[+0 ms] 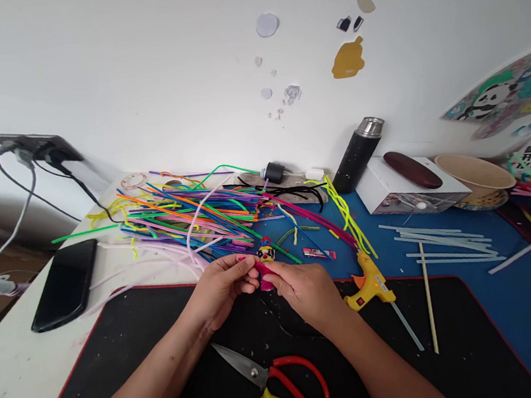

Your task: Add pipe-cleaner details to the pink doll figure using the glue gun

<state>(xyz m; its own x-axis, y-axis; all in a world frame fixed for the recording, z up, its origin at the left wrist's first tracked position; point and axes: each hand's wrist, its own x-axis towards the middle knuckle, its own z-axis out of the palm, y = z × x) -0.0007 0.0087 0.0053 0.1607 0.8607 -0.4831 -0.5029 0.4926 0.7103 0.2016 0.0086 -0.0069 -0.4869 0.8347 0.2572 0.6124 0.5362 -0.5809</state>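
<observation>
Between the fingertips of both hands is a magenta fuzzy piece (268, 282), which looks like pipe cleaner. My left hand (225, 286) pinches it from the left, and my right hand (307, 287) grips it from the right. Just above the fingers shows a small doll head (266, 252) with a yellow face and a blue and red top; I cannot tell whether it is joined to the magenta piece. Below the hands, scissors (259, 373) with red and yellow handles lie on the black mat (152, 346). A yellow glue gun (370, 286) rests right of my right hand.
Many coloured pipe cleaners (191, 217) are heaped behind the hands. A phone (67, 284) lies at left. Clear glue sticks (448, 245) and a wooden stick (428, 298) lie at right. A black flask (359, 155), white box (407, 183) and bowl (476, 175) stand behind.
</observation>
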